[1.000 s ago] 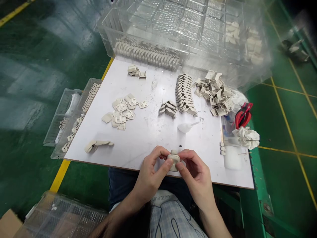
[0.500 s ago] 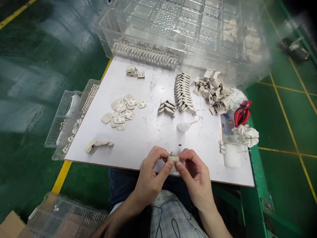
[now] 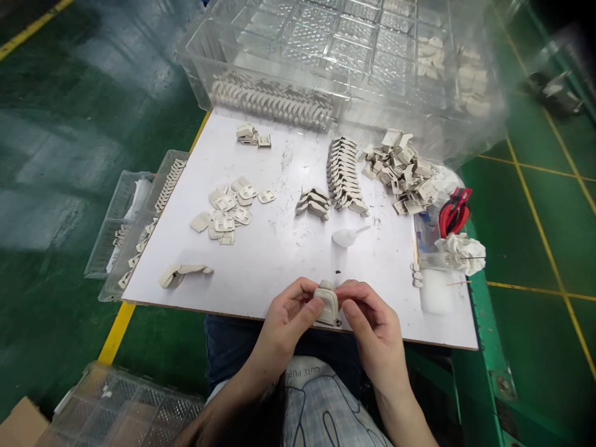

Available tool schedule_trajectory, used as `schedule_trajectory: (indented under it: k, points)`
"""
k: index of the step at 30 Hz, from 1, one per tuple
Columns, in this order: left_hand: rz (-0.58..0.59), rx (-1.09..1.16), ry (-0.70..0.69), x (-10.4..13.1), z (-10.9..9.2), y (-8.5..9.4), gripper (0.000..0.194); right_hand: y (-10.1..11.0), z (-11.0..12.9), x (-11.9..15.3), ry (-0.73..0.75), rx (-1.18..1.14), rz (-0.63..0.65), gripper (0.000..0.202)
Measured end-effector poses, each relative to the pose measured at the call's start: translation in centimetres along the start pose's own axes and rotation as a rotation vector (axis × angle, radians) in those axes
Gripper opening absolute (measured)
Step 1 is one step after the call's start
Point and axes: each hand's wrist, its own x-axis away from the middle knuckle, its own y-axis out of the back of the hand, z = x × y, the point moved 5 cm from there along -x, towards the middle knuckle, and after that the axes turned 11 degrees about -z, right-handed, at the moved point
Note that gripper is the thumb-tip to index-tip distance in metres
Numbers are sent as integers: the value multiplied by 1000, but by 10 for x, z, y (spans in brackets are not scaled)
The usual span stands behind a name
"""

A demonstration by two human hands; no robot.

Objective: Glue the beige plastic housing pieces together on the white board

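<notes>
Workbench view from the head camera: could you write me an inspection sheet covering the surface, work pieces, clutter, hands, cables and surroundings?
Surface: white board with dark smudges and a small black bit.
Work pieces: beige piece held near the front edge; flat pieces loosely piled; bent pieces in a row; jumbled heap at far right.
Clutter: white squeeze bottle on its side; red-handled tool and crumpled tissue at right.
Hands: left hand grips the beige piece; right hand is beside it, thumb apart from it.
Cables: nothing seen.
Surroundings: clear plastic trays behind; green floor with yellow lines.
</notes>
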Motion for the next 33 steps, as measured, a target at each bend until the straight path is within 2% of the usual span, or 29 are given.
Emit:
schedule_trajectory:
  k: [3,6,10,14,20,23,26,27,28,31,33]
  points:
    - [-64,-160,-93,0,-3,3,26,0,1,1,35,23,-20,9]
    - [-136,-359,-285,1,-11,5,18,0,4,2,84,48,-47,3]
    - [-152,-444,-434,4,-15,3,9,-1,4,2,100,21,-43,6]
    - [-162,-402,-422,3,-11,4,9,-3,2,1,93,7,-52,9]
    - [-163,-376,-259,-2,-1,5,11,-3,-4,2,124,48,-94,10]
    - [-158,-383,-292,-4,-2,4,12,-2,-2,6,182,135,-82,5]
    - [-218,-396,-373,-5,-4,8,9,8,12,5,283,276,-25,15]
    - [-247,-402,-394,-6,-4,10,7,20,19,2,334,320,-88,18]
    - [-273,-407,-408,-7,-4,13,6,39,29,-3,400,346,-221,18]
    - [-297,-402,-416,-12,-2,19,3,117,57,-14,642,294,-822,11]
    - [-286,-393,-413,-14,-1,21,3,160,64,-27,687,326,-980,9]
